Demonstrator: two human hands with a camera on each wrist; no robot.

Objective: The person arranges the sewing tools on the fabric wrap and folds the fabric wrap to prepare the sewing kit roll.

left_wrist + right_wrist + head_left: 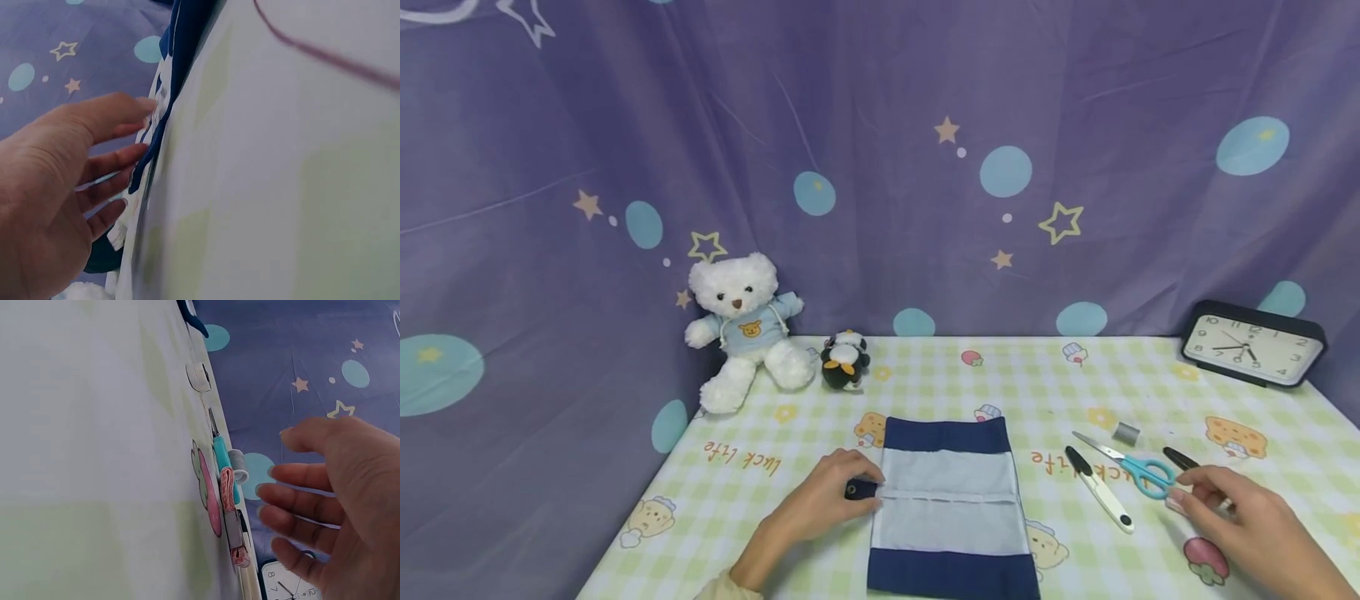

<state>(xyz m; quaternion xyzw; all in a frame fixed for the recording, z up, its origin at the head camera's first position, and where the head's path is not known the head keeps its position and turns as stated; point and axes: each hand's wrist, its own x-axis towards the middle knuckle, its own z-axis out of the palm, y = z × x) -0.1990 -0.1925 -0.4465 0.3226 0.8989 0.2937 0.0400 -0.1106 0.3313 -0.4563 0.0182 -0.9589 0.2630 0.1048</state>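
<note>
A flat cloth piece (946,525), pale grey-blue with navy bands at both ends and a seam across its middle, lies on the table. At its left edge my left hand (829,493) touches the cloth with thumb and fingertips, around a small navy tab (859,489) with a ring-like fastener. My right hand (1243,508) hovers at the right, its fingers loosely bent and apart in the right wrist view. Under it lies a folded pink-and-white bundle with a pale band (232,519). Close by are turquoise-handled scissors (1138,471) and a dark slim tool (1180,457), partly hidden by the hand.
Between cloth and scissors lies a white tool with a black cap (1101,492). A grey thread spool (1126,432) sits behind the scissors. Farther back are a white teddy bear (748,329), a penguin toy (846,362) and a black clock (1253,343), before a purple curtain (880,92).
</note>
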